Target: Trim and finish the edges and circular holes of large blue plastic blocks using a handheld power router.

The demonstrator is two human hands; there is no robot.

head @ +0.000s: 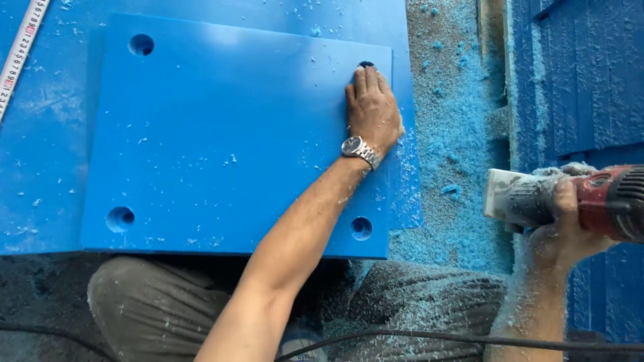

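Note:
A thick blue plastic plate (221, 134) lies flat on a larger blue sheet (47, 121), with a round hole near each corner. My left hand (371, 110), with a metal wristwatch (360, 150) on it, rests flat on the plate's far right part, fingertips at the upper right hole (365, 64). My right hand (563, 224) grips a red and grey power tool (570, 198) off to the right, away from the plate. Blue shavings coat that hand and the tool.
Heaps of blue shavings (456, 134) cover the floor right of the plate. Stacked blue panels (583, 74) stand at the far right. A tape measure (20, 47) lies at the upper left. A black cable (436, 337) runs across my dusty knees (154, 302).

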